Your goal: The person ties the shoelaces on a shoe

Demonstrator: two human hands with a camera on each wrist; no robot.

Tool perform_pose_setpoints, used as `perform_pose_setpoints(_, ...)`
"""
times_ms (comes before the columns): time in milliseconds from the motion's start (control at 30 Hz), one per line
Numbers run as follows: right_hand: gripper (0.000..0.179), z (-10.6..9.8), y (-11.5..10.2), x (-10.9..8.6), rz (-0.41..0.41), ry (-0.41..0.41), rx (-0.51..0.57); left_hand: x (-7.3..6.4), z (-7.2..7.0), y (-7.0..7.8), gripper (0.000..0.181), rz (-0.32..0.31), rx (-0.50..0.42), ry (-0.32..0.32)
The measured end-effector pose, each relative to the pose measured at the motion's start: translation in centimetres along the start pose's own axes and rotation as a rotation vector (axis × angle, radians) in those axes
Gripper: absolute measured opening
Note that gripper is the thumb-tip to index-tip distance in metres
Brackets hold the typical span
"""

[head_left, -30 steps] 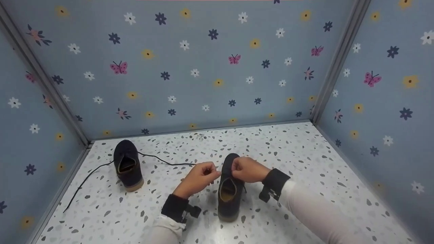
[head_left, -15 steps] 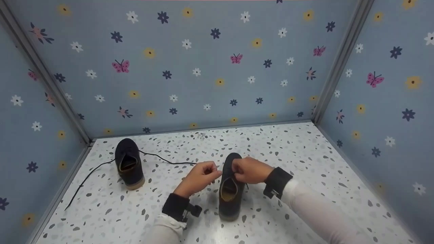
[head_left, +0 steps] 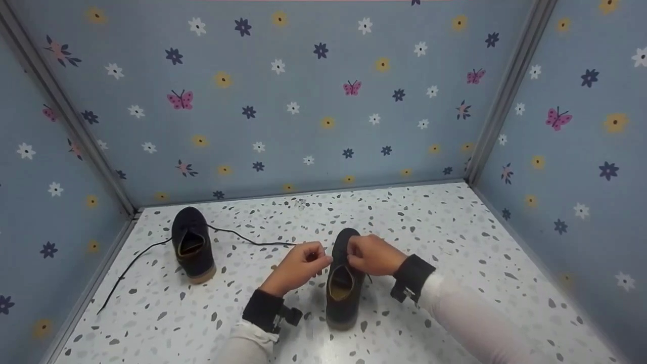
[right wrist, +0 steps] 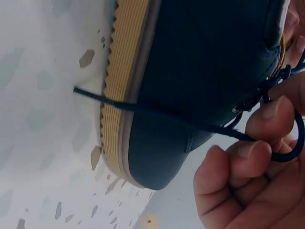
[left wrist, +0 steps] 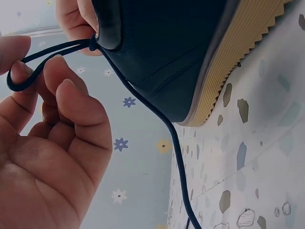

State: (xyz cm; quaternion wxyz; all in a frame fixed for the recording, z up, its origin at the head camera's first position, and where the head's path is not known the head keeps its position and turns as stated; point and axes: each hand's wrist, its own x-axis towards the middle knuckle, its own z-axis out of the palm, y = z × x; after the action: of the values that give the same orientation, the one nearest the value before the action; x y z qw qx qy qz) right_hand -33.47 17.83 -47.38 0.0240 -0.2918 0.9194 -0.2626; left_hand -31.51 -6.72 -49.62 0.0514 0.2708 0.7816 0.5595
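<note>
A dark navy lace-up shoe [head_left: 341,303] with a tan ridged sole [right wrist: 128,52] stands on the floor, toe pointing away. At its left, my left hand [head_left: 301,265] pinches a loop of the dark blue shoelace [left wrist: 57,49] between thumb and forefinger. Both strands of that loop run into a small knot [left wrist: 93,43] over the shoe's opening. My right hand [head_left: 374,255] is over the shoe's front right, its fingertips pinching another bend of the lace [right wrist: 289,155]. From there the loose end [right wrist: 167,118] crosses the shoe's side and ends past the sole.
A matching shoe [head_left: 197,263] stands to the left with its lace untied, one end [head_left: 132,262] trailing each way. The white speckled floor [head_left: 429,212] meets flower-patterned panels [head_left: 303,91] behind and at both sides.
Both hands keep their pinch on the lace and have barely moved. The whole head view has shifted slightly since one second ago.
</note>
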Motion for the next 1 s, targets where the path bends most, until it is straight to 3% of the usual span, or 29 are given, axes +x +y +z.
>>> perform_pose_setpoints(267, 0.009, 1.4, -0.4, -0.3, 0.06, 0.139, 0.055, -0.2, 0.1, 0.0, 0.028, 0.016, -0.007, -0.026)
perform_pose_setpoints(500, 0.014, 2.2, -0.5, -0.4, 0.088, 0.234, 0.024, -0.4, 0.1, 0.4, 0.026, 0.017, -0.019, -0.086)
perform_pose_setpoints(633, 0.015, 2.8, -0.6, -0.7, 0.08, 0.304, -0.022, -0.4, 0.1, 0.7, 0.023, 0.033, -0.005, -0.118)
perform_pose_setpoints(867, 0.018, 3.6, -0.5, -1.3, -0.01, 0.474, -0.12, -0.5, 0.1, 1.2, 0.016, 0.055, 0.03, -0.156)
perform_pose_setpoints(1000, 0.018, 4.1, -0.2, -1.4, -0.031, 0.524, -0.145, -0.5, -0.1, 1.2, 0.019, 0.048, 0.04, -0.158)
